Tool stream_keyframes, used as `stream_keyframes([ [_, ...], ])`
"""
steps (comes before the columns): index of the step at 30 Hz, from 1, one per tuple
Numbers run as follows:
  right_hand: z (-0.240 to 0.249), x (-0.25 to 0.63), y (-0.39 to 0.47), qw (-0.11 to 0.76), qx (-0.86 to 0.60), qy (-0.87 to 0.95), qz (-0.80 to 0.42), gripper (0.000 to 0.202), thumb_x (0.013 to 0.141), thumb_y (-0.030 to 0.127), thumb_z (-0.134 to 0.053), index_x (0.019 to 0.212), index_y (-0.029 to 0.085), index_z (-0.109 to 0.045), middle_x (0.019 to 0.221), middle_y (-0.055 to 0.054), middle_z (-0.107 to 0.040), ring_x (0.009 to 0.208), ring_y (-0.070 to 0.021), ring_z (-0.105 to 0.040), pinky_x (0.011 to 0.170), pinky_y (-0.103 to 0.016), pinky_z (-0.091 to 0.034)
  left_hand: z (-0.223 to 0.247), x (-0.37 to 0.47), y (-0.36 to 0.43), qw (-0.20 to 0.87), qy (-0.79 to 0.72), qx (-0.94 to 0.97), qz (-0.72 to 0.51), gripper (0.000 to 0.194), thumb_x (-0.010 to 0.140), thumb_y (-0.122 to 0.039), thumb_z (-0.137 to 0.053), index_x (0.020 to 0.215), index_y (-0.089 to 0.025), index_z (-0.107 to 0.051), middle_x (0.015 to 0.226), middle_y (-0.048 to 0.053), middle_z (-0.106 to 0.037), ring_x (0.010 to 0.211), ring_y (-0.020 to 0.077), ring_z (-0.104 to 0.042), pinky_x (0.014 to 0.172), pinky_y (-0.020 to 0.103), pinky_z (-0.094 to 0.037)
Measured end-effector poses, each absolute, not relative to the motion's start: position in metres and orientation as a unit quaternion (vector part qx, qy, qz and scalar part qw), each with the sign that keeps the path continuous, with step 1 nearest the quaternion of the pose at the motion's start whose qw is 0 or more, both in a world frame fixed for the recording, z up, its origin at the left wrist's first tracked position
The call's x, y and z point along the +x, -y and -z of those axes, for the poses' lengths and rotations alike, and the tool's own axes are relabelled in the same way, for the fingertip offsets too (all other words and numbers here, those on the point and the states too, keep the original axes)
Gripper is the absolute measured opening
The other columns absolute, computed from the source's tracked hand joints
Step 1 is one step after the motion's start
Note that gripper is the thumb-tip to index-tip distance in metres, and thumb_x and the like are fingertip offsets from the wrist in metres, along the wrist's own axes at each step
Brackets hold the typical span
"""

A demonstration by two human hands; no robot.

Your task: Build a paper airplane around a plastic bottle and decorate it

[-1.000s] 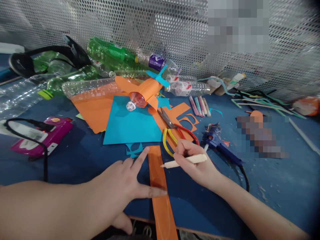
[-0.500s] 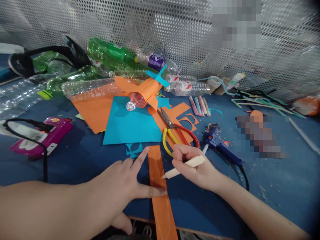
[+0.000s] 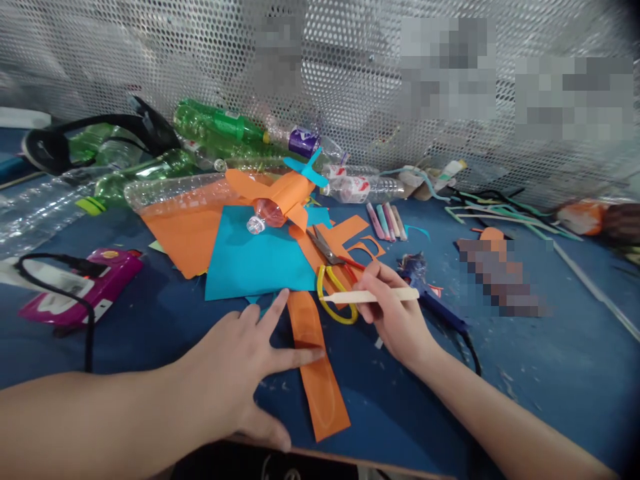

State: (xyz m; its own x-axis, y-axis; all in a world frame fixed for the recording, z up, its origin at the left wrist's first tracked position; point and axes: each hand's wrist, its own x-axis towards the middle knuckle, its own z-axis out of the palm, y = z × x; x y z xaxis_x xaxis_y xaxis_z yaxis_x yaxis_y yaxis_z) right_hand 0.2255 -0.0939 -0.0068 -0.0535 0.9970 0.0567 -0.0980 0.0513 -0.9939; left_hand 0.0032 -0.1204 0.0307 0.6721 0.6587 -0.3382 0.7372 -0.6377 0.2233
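An orange paper strip (image 3: pixel 320 387) lies on the blue table, with faint pale curved outlines drawn on it. My left hand (image 3: pixel 240 373) is spread flat, one finger resting across the strip and another at its far end by the blue sheet (image 3: pixel 260 260). In my right hand (image 3: pixel 390 313) is a cream marker pen (image 3: pixel 350 295), its tip pointing left and lifted off the strip. Scissors (image 3: pixel 333 260) with yellow and red handles lie just beyond that hand, on orange paper. Behind them stands a toy plane (image 3: pixel 285 197) made from a plastic bottle and orange and blue paper.
A glue gun (image 3: pixel 435 300) with a black cable lies to the right, below several markers (image 3: pixel 387 221). On the left is a purple power strip (image 3: pixel 90 287) with a cable. Plastic bottles (image 3: pixel 220 123) are piled along the perforated metal screen (image 3: pixel 360 60) at the back.
My right hand has lifted the marker pen up and away from the strip toward the scissors. The strip has slid away from me, its near end now on the table; my left hand remains on it.
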Motion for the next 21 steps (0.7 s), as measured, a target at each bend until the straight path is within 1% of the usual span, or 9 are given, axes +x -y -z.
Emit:
stream_keyframes([
  [2, 0.007, 0.225, 0.094, 0.526, -0.451, 0.500, -0.521, 0.025, 0.088, 0.033, -0.055, 0.069, 0.021, -0.046, 0.046, 0.008, -0.045, 0.038, -0.0075, -0.037, 0.042, -0.022, -0.025, -0.029, 0.003, 0.121, 0.158, -0.381, 0.906, 0.099, 0.086, 0.052, -0.071, -0.070, 0.130, -0.052, -0.040, 0.152, 0.015, -0.013, 0.097, 0.0430, -0.055, 0.072, 0.059, -0.045],
  [5, 0.006, 0.225, 0.093, 0.536, -0.443, 0.489, -0.526, 0.025, 0.088, 0.033, -0.055, 0.068, 0.021, -0.046, 0.045, 0.008, -0.045, 0.039, -0.0068, -0.036, 0.042, -0.021, -0.025, -0.021, 0.002, 0.122, 0.147, -0.335, 0.929, 0.057, 0.084, 0.057, -0.077, -0.061, 0.133, -0.049, -0.039, 0.149, 0.018, -0.018, 0.099, 0.0434, -0.053, 0.073, 0.057, -0.045],
  [8, 0.006, 0.225, 0.092, 0.558, -0.438, 0.472, -0.523, 0.024, 0.090, 0.034, -0.052, 0.070, 0.021, -0.047, 0.045, 0.007, -0.046, 0.040, -0.0073, -0.036, 0.041, -0.020, -0.024, -0.010, 0.003, 0.122, 0.141, -0.258, 0.956, 0.008, 0.084, 0.063, -0.081, -0.051, 0.136, -0.040, -0.041, 0.142, 0.021, -0.031, 0.096, 0.0389, -0.056, 0.074, 0.052, -0.046],
  [11, 0.005, 0.225, 0.090, 0.569, -0.438, 0.467, -0.516, 0.022, 0.089, 0.036, -0.054, 0.073, 0.022, -0.048, 0.047, 0.007, -0.048, 0.041, -0.0075, -0.035, 0.040, -0.020, -0.022, -0.001, 0.007, 0.119, 0.108, -0.212, 0.971, -0.015, 0.079, 0.072, -0.078, -0.043, 0.134, -0.030, -0.046, 0.128, 0.021, -0.048, 0.089, 0.0334, -0.059, 0.071, 0.046, -0.049],
  [13, 0.005, 0.224, 0.090, 0.562, -0.439, 0.474, -0.517, 0.022, 0.087, 0.037, -0.056, 0.074, 0.022, -0.048, 0.048, 0.007, -0.049, 0.041, -0.0073, -0.035, 0.040, -0.020, -0.022, 0.002, 0.009, 0.115, 0.095, -0.193, 0.976, -0.037, 0.068, 0.080, -0.072, -0.038, 0.133, -0.029, -0.047, 0.118, 0.018, -0.055, 0.083, 0.0295, -0.060, 0.067, 0.041, -0.049],
  [15, 0.004, 0.222, 0.091, 0.552, -0.443, 0.481, -0.517, 0.022, 0.086, 0.038, -0.057, 0.074, 0.021, -0.048, 0.049, 0.007, -0.049, 0.041, -0.0072, -0.035, 0.040, -0.020, -0.022, 0.002, 0.010, 0.112, 0.119, -0.189, 0.972, -0.077, 0.060, 0.086, -0.065, -0.036, 0.131, -0.027, -0.044, 0.111, 0.015, -0.057, 0.081, 0.0260, -0.060, 0.066, 0.037, -0.049],
  [18, 0.003, 0.221, 0.092, 0.550, -0.438, 0.482, -0.522, 0.021, 0.086, 0.038, -0.056, 0.076, 0.022, -0.048, 0.051, 0.007, -0.049, 0.041, -0.0074, -0.035, 0.039, -0.020, -0.022, -0.004, 0.011, 0.106, 0.232, -0.242, 0.930, -0.154, 0.041, 0.093, -0.046, -0.039, 0.124, -0.018, -0.040, 0.102, 0.010, -0.059, 0.085, 0.0219, -0.058, 0.073, 0.034, -0.047],
  [20, 0.002, 0.221, 0.093, 0.564, -0.430, 0.474, -0.522, 0.019, 0.086, 0.037, -0.057, 0.078, 0.023, -0.047, 0.052, 0.007, -0.049, 0.042, -0.0077, -0.035, 0.040, -0.020, -0.023, -0.008, 0.011, 0.102, 0.320, -0.301, 0.876, -0.201, 0.021, 0.095, -0.027, -0.033, 0.112, -0.018, -0.040, 0.091, 0.006, -0.057, 0.081, 0.0181, -0.056, 0.074, 0.032, -0.046],
  [21, 0.002, 0.222, 0.093, 0.572, -0.428, 0.470, -0.519, 0.019, 0.086, 0.036, -0.057, 0.078, 0.023, -0.045, 0.052, 0.007, -0.049, 0.043, -0.0080, -0.035, 0.040, -0.020, -0.024, -0.008, 0.012, 0.099, 0.356, -0.329, 0.846, -0.222, 0.016, 0.094, -0.020, -0.029, 0.106, -0.018, -0.040, 0.087, 0.004, -0.055, 0.077, 0.0163, -0.054, 0.073, 0.031, -0.045],
])
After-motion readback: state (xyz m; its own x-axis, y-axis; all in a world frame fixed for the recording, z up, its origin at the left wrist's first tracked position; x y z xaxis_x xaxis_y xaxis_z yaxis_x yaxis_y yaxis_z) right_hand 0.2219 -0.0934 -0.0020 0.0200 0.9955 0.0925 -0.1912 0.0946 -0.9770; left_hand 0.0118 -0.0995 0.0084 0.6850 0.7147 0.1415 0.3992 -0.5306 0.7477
